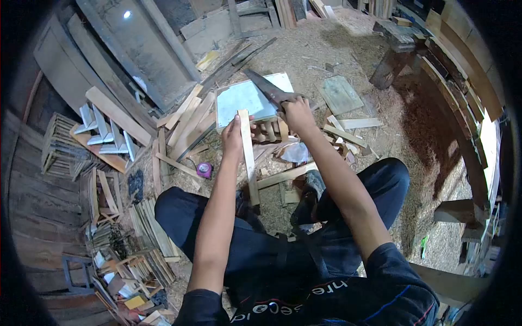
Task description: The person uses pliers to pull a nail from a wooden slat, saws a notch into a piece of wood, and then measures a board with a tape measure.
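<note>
My left hand (pixel 232 140) is closed around a light wooden strip (pixel 248 155) near its far end; the strip's near end points down between my legs. My right hand (pixel 298 115) grips the handle of a handsaw (pixel 265 87), its dark blade slanting away to the upper left. That blade lies over a white-topped low box or stool (pixel 239 100) with a wooden edge, just beyond both hands. Slatted wooden pieces (pixel 269 130) show at the front of it, between my hands. A crumpled clear plastic bag (pixel 295 153) lies below them.
A purple tape measure (pixel 204 170) sits on the floor left of my left arm. Loose boards (pixel 187 122) lie further left, and a greenish flat panel (pixel 340 94) to the right. Wood scraps and sawdust cover the floor. A wooden bench (pixel 399 37) stands far right.
</note>
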Demonstrator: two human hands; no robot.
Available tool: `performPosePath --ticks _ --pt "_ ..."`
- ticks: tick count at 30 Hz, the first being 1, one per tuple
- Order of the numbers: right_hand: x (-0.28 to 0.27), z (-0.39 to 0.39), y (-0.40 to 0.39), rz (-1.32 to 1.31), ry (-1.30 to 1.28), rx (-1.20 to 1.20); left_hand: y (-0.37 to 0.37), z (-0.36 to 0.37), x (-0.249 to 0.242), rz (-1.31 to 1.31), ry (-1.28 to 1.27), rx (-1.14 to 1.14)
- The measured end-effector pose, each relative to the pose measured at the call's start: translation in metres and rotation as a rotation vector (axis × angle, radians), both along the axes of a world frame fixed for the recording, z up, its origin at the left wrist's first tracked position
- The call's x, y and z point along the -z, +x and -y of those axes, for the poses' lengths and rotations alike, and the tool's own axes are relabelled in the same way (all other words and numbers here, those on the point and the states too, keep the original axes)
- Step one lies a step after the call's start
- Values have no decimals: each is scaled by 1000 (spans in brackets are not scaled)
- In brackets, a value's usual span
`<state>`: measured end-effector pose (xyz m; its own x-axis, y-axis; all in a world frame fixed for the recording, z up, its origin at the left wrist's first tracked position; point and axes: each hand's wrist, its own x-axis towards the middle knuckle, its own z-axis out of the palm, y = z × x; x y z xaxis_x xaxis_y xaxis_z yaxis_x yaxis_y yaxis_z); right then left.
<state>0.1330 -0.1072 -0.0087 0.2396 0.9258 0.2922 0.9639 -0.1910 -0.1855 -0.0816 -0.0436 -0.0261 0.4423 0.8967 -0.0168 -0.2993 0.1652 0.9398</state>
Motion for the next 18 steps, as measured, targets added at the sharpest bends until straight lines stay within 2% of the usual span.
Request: performPosePath --ticks 3,5,6,7,9,13,17,18 --pt "16 -7 -1 53 100 -2 -6 5 -2 17 -67 -2" --pt "18 1 -10 54 413 31 -7 6 -2 24 -89 -9" --pt "14 6 -18 -29 537 3 -7 5 -1 45 -129 -4" --pt "13 12 -24 -29 531 3 -6 5 1 64 -172 1" --pt "9 25 -34 -498 518 -125 -4 5 4 100 -240 32" --pt "-5 27 -45 -996 358 -270 2 18 6 167 -371 208" --pt "-6 35 -37 -1013 334 -345 11 24 8 129 -383 336" --pt "-9 40 -34 -1127 306 -289 15 26 7 90 -349 338"
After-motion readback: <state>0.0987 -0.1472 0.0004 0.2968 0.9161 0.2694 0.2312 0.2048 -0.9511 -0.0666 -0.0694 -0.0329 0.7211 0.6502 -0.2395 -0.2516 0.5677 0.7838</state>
